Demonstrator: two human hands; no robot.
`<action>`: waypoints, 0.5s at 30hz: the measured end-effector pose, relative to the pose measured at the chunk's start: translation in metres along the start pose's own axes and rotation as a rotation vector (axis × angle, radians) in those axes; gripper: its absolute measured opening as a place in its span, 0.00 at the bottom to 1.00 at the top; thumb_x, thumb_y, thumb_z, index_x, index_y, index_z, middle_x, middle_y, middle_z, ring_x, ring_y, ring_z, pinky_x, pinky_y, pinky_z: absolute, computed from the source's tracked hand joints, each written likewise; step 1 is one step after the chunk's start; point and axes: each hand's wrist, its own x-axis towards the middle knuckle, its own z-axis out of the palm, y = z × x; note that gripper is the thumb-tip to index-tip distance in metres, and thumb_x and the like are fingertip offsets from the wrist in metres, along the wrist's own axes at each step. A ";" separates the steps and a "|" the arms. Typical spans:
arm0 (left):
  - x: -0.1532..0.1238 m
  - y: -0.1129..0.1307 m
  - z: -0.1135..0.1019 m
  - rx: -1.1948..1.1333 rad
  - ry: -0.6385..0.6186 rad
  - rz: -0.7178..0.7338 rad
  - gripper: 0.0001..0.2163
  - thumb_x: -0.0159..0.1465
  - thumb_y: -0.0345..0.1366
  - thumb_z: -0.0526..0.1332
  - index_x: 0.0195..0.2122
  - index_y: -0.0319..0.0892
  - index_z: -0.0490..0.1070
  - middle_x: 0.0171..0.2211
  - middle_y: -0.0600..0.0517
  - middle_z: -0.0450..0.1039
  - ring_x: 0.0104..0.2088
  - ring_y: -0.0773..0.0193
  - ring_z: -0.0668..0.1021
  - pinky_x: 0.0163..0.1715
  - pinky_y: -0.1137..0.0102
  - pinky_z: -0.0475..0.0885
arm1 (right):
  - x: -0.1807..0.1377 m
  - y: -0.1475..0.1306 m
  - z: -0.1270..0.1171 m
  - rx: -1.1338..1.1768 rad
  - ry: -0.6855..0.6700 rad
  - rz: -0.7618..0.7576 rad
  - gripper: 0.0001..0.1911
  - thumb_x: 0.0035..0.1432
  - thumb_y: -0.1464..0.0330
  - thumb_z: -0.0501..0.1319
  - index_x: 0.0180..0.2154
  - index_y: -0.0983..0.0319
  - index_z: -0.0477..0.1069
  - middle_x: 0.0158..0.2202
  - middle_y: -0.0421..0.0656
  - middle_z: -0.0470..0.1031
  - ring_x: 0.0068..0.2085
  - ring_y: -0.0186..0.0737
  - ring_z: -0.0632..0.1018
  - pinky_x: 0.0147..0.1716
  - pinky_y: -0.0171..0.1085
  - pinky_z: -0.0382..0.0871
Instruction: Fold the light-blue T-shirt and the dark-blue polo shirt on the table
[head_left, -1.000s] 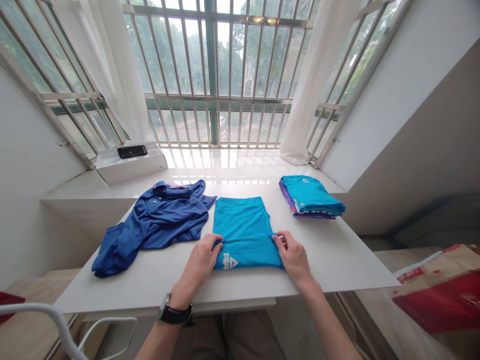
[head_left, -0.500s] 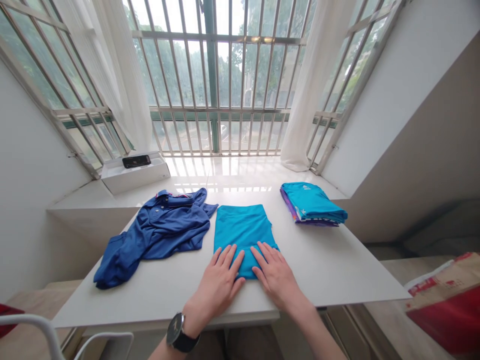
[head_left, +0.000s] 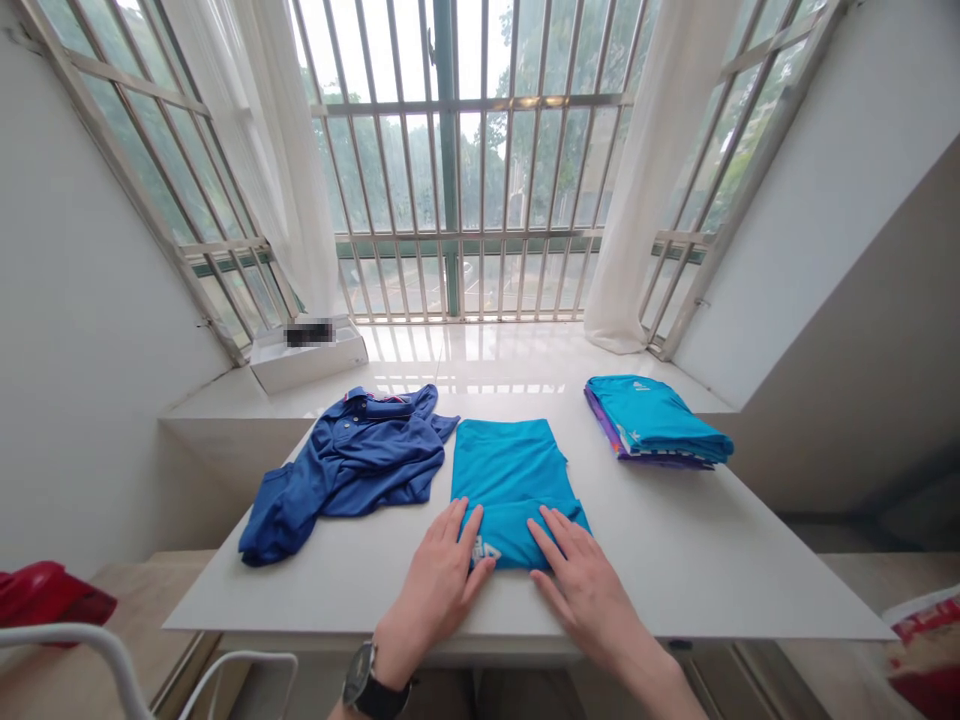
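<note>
A folded bright turquoise shirt (head_left: 514, 472) lies on the white table (head_left: 697, 560) in front of me, a white logo showing at its near edge. My left hand (head_left: 441, 583), with a dark watch on the wrist, lies flat with fingers spread on the shirt's near left corner. My right hand (head_left: 586, 585) lies flat and open on the near right corner. Neither hand grips anything.
A crumpled dark blue polo shirt (head_left: 352, 462) lies left of the turquoise one. A stack of folded clothes (head_left: 654, 422) sits at the table's far right. A white box (head_left: 307, 352) rests on the window sill. A white chair (head_left: 112, 660) stands at lower left.
One second ago both hands pinched the shirt's folded edge; they then let go and flattened on it. They now lie a little nearer me, and the logo shows again. My view has shifted left.
</note>
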 end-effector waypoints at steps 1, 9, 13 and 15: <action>-0.001 0.000 0.001 0.004 -0.005 -0.004 0.27 0.72 0.50 0.49 0.67 0.40 0.58 0.67 0.39 0.59 0.65 0.48 0.66 0.60 0.55 0.67 | -0.001 0.000 -0.001 -0.002 -0.030 0.012 0.30 0.69 0.54 0.51 0.68 0.54 0.56 0.69 0.47 0.57 0.66 0.52 0.64 0.61 0.51 0.63; -0.010 -0.012 0.002 0.075 0.025 0.005 0.30 0.71 0.51 0.50 0.68 0.36 0.54 0.66 0.37 0.60 0.65 0.47 0.66 0.60 0.53 0.66 | -0.004 0.013 -0.002 -0.058 -0.052 0.187 0.36 0.67 0.48 0.48 0.67 0.63 0.57 0.68 0.53 0.58 0.67 0.54 0.63 0.61 0.53 0.63; 0.002 0.002 -0.010 0.080 0.083 0.050 0.27 0.73 0.44 0.48 0.69 0.35 0.51 0.68 0.39 0.55 0.68 0.51 0.59 0.64 0.55 0.60 | 0.005 0.000 -0.007 -0.092 0.100 0.094 0.31 0.71 0.57 0.48 0.67 0.67 0.57 0.70 0.52 0.55 0.69 0.51 0.57 0.64 0.49 0.59; 0.009 0.015 -0.011 0.065 0.067 0.102 0.26 0.73 0.40 0.48 0.70 0.37 0.50 0.70 0.42 0.52 0.69 0.53 0.57 0.65 0.57 0.58 | 0.012 -0.011 -0.005 -0.093 0.114 0.020 0.28 0.71 0.63 0.48 0.67 0.67 0.56 0.70 0.50 0.55 0.70 0.48 0.57 0.65 0.46 0.58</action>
